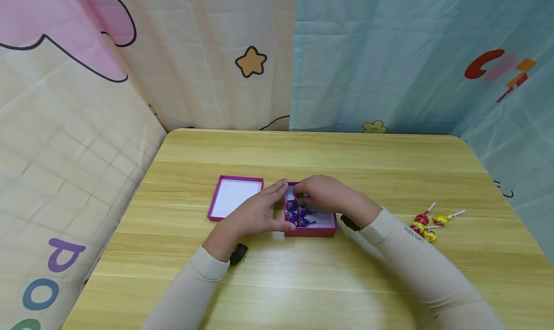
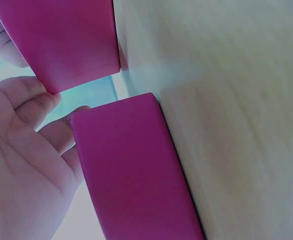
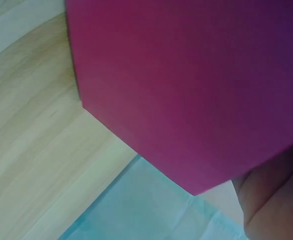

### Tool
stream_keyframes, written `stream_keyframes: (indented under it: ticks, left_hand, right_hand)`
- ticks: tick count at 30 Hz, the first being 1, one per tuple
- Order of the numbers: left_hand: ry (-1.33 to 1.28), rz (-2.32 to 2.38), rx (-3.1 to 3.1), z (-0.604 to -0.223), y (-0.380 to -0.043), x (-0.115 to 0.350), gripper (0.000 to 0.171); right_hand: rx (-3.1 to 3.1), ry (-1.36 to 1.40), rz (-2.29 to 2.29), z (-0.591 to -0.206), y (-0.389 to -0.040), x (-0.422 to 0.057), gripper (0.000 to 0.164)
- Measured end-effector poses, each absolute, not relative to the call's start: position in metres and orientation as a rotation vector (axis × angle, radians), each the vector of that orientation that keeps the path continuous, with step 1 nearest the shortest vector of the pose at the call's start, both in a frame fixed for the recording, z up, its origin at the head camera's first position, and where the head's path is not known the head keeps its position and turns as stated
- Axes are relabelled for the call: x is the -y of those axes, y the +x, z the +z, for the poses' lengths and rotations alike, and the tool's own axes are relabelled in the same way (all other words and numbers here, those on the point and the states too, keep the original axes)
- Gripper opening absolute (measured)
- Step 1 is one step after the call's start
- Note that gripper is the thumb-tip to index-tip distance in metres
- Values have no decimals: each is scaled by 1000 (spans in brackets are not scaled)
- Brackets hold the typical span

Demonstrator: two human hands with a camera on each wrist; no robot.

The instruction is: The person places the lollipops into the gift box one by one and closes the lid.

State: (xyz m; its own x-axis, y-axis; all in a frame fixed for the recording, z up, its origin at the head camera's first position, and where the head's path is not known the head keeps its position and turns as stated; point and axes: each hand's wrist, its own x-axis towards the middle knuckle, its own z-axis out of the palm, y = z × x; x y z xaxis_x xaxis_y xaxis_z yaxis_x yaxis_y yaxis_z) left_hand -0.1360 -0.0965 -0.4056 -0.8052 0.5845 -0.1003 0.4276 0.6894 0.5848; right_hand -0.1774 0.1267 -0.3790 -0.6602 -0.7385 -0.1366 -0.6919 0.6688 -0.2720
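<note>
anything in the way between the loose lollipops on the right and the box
Yes: in the head view, the person's sleeved right forearm crosses between the loose lollipops and the box, with a black device at its wrist. Nothing else visible stands on the table between them.

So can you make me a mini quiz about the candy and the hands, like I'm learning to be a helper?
1. Which hand reaches into the pink box?
2. True or false: the red and yellow lollipops lie on the table, to the right of the box.
3. Which wrapper colour shows most inside the box?
A) orange
B) purple
C) white

Key: 1. The right hand. 2. True. 3. B.
</note>
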Motion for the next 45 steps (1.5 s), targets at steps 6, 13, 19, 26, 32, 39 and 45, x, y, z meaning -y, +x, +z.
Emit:
stream_keyframes:
  ticks: [6, 13, 19, 26, 32, 39, 45]
  left_hand:
    - [806, 800, -2622, -406, -137, 96, 112]
    - [815, 801, -2615, -404, -136, 96, 111]
    - [809, 803, -2623, -403, -136, 96, 111]
    - [815, 817, -2630, -404, -136, 96, 111]
    - [812, 812, -2630, -406, -137, 96, 111]
    - [815, 806, -2637, -407, -138, 96, 112]
    - [810, 826, -2633, -406, -137, 96, 111]
  right_hand:
    - [-2698, -1166, -237, -381, -175, -126, 8]
    - [-2720, -1122, -190, -385, -175, -125, 5]
    - [-2706, -1121, -233, -385, -175, -125, 7]
    - [-2708, -1126, -209, -383, -174, -127, 13]
    - [-2734, -1126, -213, -382, -172, -130, 16]
    - [-2719, -1115, -384, -375, -170, -140, 20]
    - [-2690, -1099, -609, -356, -162, -156, 22]
